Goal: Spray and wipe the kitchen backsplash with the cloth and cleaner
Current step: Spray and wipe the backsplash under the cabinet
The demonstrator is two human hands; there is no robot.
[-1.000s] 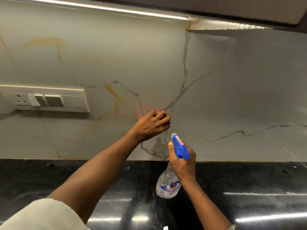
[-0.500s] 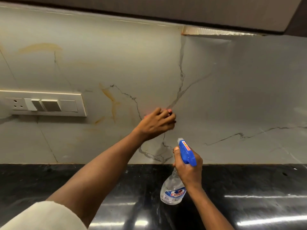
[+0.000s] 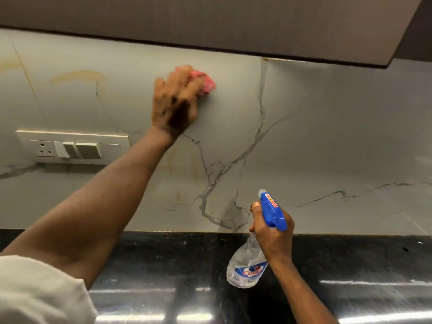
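The left hand [image 3: 176,104], fingers curled round a soft, crumpled pink cloth [image 3: 203,82], pressed it to the smooth veined backsplash [image 3: 327,136] above and right of the switch plate [image 3: 72,147]. Farther right and lower, the right hand [image 3: 273,232] wrapped its fingers round the neck of a clear, rigid spray bottle [image 3: 246,267] with a blue trigger; it looked light, possibly slick, best held there.
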